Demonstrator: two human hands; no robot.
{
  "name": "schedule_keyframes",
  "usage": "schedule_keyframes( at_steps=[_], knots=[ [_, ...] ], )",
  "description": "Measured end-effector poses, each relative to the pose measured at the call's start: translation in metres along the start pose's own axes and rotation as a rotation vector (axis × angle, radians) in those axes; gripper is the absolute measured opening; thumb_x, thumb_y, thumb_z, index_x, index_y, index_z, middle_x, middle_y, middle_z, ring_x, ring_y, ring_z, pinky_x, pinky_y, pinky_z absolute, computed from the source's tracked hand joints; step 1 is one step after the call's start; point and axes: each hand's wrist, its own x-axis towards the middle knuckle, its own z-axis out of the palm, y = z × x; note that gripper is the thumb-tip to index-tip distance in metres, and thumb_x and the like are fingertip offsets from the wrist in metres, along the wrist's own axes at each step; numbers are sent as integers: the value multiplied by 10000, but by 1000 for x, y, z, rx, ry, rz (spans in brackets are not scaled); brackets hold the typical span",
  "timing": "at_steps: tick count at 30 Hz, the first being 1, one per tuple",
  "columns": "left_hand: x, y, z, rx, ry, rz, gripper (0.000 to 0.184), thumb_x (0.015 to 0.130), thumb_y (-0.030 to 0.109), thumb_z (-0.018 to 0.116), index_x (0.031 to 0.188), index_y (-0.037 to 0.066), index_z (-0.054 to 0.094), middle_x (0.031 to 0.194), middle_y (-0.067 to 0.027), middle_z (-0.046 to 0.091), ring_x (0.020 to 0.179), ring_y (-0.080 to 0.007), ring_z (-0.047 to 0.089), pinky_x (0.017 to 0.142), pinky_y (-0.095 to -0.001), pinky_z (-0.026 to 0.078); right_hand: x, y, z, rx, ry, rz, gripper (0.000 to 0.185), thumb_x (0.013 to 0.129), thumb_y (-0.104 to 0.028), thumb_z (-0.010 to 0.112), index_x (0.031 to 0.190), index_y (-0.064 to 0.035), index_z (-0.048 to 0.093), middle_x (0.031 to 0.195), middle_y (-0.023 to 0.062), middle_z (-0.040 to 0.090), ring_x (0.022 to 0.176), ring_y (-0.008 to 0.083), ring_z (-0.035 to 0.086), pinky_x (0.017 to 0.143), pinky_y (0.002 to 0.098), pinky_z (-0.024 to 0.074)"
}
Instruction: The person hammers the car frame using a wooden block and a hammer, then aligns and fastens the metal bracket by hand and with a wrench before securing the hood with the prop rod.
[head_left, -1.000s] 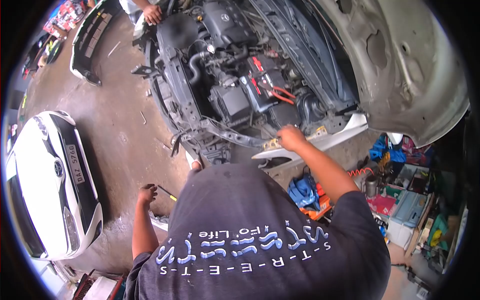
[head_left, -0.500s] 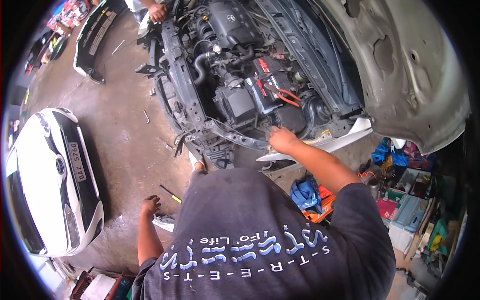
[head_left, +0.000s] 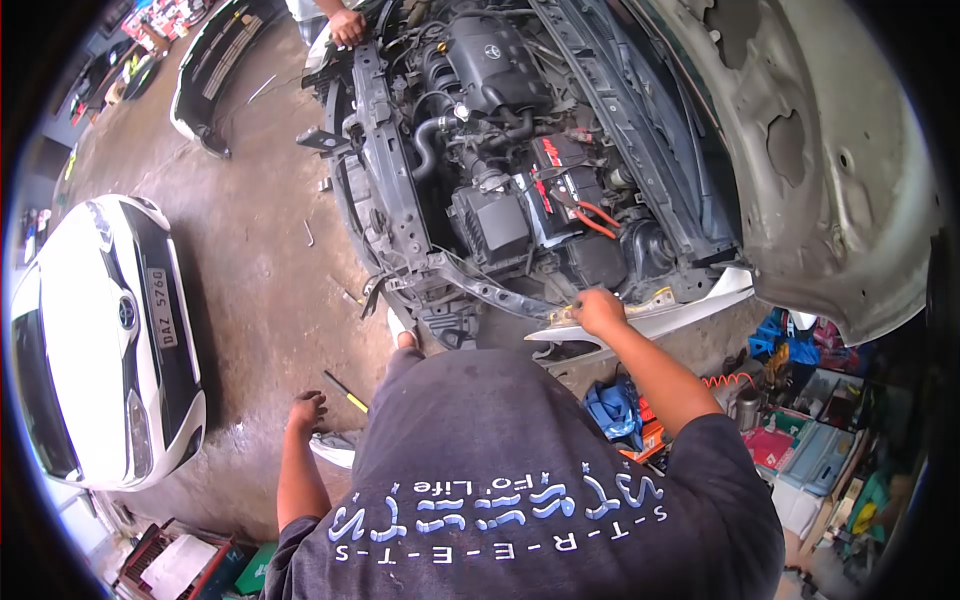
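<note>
My right hand (head_left: 600, 312) is at the near edge of the engine bay, by the white fender (head_left: 650, 318). Its fingers are closed, and what they hold, if anything, cannot be made out. Ahead of it are a black box-shaped part (head_left: 596, 262) and the car battery (head_left: 566, 180), with red-orange-handled pliers (head_left: 598, 220) lying on it. Low at my left side hangs my left hand (head_left: 308, 408), fingers loosely bent and apart, with nothing visible in it. Near it a black-and-yellow tool (head_left: 346, 391) lies on the floor.
The raised hood (head_left: 830, 190) stands at the right. A white front bumper (head_left: 100, 350) with a plate lies left; another bumper part (head_left: 205, 85) lies behind. Another person's hand (head_left: 347, 28) rests on the car's front. Toolboxes (head_left: 800, 450) and a blue cloth (head_left: 613, 408) are at the right.
My right hand has drawn back from the engine bay toward the fender, slightly right. My left hand stays at my side. The whole view has shifted a little.
</note>
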Motion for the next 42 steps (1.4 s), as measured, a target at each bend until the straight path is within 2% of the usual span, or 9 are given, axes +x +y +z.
schedule_keyframes(
  at_steps=[7, 14, 20, 25, 29, 35, 37, 38, 42],
  knots=[
    [6, 13, 1, 47, 21, 29, 437, 958, 198, 642, 1365, 43, 612, 1192, -93, 710, 952, -242, 689, 771, -389, 534, 18, 2, 7, -466, 124, -646, 189, 864, -170, 657, 991, -105, 782, 1172, 96, 675, 1266, 307, 556, 1015, 450, 504],
    [7, 22, 11, 55, 8, 91, 440, 957, 203, 646, 1364, 39, 616, 1167, -103, 721, 962, -240, 695, 793, -393, 538, 18, -13, -20, -488, -68, -789, 215, 881, -142, 598, 979, -104, 787, 1190, 81, 668, 1264, 284, 545, 1028, 437, 497],
    [12, 2, 10, 82, 4, 58, 421, 958, 197, 641, 1349, 42, 625, 1130, -110, 722, 953, -242, 698, 757, -391, 544, 22, -25, -3, -705, 7, -978, 196, 882, -188, 606, 923, -158, 795, 1098, 14, 694, 1210, 228, 562, 1006, 410, 481],
    [18, -19, 4, 108, 42, -30, 436, 925, 210, 678, 1329, 50, 642, 1075, -102, 742, 885, -243, 715, 679, -386, 546, 22, -25, -7, -734, 49, -1115, 185, 865, -231, 622, 844, -176, 797, 995, -15, 703, 1163, 204, 568, 1028, 476, 452],
    [17, -19, 3, 77, 43, -37, 438, 923, 214, 682, 1331, 61, 638, 1081, -94, 736, 895, -241, 706, 691, -394, 541, 22, -29, -4, -755, 25, -1117, 194, 872, -233, 612, 820, -173, 789, 983, -15, 697, 1163, 202, 568, 1044, 508, 441],
    [12, -3, 11, -56, -15, 26, 450, 956, 218, 675, 1375, 68, 610, 1171, -87, 721, 946, -230, 687, 768, -394, 528, 24, -14, -8, -673, 8, -1067, 201, 910, -202, 589, 983, -151, 770, 1021, 21, 699, 1178, 232, 568, 1096, 549, 412],
    [7, 4, 16, -86, -27, 22, 450, 961, 212, 671, 1379, 59, 604, 1177, -77, 721, 936, -223, 685, 790, -382, 525, 21, -7, -6, -519, 12, -773, 220, 893, -204, 634, 1061, -111, 740, 1078, 62, 704, 1218, 275, 558, 1087, 556, 419],
    [4, 8, 18, -80, -27, 18, 448, 961, 212, 670, 1376, 55, 606, 1174, -74, 722, 931, -217, 683, 791, -383, 526, 19, -6, -4, -521, 8, -777, 220, 893, -204, 634, 1061, -111, 740, 1078, 62, 704, 1218, 275, 558, 1087, 556, 419],
    [11, 3, 19, -58, -41, 31, 426, 970, 218, 656, 1360, 52, 615, 1175, -60, 713, 934, -213, 682, 778, -379, 519, 20, -1, 10, -144, -23, -362, 334, 848, -246, 753, 1120, -58, 702, 1177, 139, 690, 1190, 357, 594, 1021, 493, 474]
  ],
)
